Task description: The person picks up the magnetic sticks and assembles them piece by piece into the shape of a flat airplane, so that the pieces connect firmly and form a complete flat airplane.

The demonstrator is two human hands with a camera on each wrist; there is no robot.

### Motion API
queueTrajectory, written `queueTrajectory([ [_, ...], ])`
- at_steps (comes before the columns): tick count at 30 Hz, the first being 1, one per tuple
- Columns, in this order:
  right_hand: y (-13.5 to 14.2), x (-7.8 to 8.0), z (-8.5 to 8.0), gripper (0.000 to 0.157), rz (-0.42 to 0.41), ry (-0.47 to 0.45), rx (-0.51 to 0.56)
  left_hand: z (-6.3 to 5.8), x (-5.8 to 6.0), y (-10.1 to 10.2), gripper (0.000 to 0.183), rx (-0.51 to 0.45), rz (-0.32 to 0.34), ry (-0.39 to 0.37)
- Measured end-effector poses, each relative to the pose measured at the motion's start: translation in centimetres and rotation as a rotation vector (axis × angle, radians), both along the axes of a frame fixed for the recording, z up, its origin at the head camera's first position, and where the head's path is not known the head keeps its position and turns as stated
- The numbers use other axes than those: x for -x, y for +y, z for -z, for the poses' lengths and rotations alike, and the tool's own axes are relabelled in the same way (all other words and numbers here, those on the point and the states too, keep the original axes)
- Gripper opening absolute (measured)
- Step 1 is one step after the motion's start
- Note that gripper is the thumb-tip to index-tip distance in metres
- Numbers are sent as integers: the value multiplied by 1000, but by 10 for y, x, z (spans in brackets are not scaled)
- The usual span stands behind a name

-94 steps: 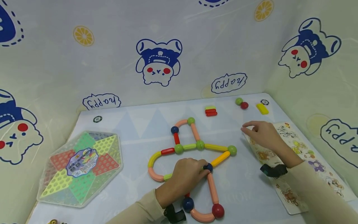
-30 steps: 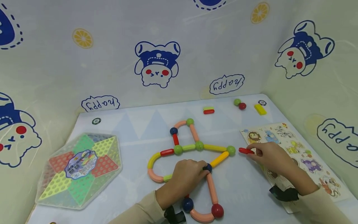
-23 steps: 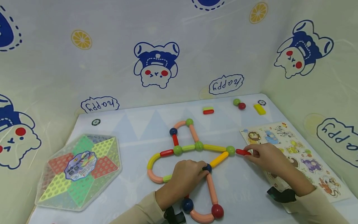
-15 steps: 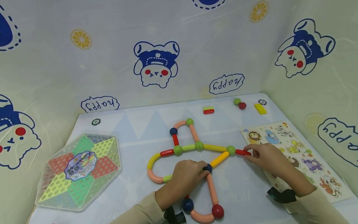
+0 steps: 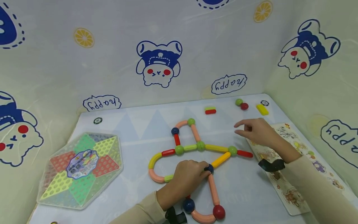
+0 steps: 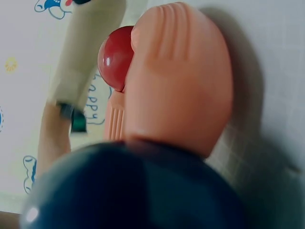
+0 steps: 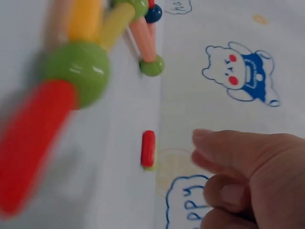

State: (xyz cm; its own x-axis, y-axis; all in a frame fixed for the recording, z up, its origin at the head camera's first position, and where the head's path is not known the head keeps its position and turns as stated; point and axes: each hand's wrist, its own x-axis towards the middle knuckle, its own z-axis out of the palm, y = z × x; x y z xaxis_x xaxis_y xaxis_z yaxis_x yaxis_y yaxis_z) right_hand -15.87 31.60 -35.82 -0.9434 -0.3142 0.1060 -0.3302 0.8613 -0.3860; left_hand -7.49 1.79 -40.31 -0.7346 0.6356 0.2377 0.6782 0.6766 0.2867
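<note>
A flat figure of magnetic rods and balls lies mid-table in the head view. My left hand (image 5: 188, 177) pinches its navy ball (image 5: 209, 168), where an orange-yellow rod (image 5: 221, 160) and a long salmon rod (image 5: 213, 189) meet, and covers part of the figure. A short red rod (image 5: 245, 153) sticks out from the green ball (image 5: 232, 151) at the figure's right end. Above and right of that rod is my right hand (image 5: 258, 132), thumb and forefinger apart, holding nothing. In the left wrist view a salmon curved rod (image 6: 178, 90) adjoins a large dark blue ball (image 6: 133, 191).
Loose at the back lie a red rod (image 5: 211, 111) beside a yellow-green one, a green ball (image 5: 239, 102), a red ball (image 5: 244, 106) and a yellow block (image 5: 262, 109). A clear hexagonal case (image 5: 81, 169) stands left; an animal sticker sheet (image 5: 293, 196) lies under the right arm.
My right hand brought one red rod from the back to the right-end green ball, let it go there, and moved up and away. My left hand stays on the navy ball.
</note>
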Motion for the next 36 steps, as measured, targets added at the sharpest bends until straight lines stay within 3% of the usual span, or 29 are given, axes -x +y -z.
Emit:
queueTrajectory([
  [4, -11, 43, 1, 26, -9, -33, -9, 1, 0, 3, 24, -6, 9, -7],
  [8, -25, 81, 7, 30, -2, -54, -96, 1, -1, 5, 23, -13, 20, -4],
  [11, -31, 103, 13, 31, 16, -84, -155, 0, -2, 7, 23, -18, 26, -6],
  [15, -36, 123, 20, 31, 70, -177, -120, 0, -3, 9, 22, -27, 30, -20],
  [19, -39, 131, 21, 33, 92, -233, -75, 1, -3, 10, 23, -35, 33, -40],
  [27, -39, 131, 24, 26, 97, -194, -157, 1, -3, 9, 22, -16, 19, -17],
  [31, -38, 124, 20, 23, 56, -148, -168, 1, -2, 6, 23, 0, -2, -9],
  [36, -27, 105, 10, 21, 21, -141, -99, 2, -1, 3, 24, -3, -14, -11],
])
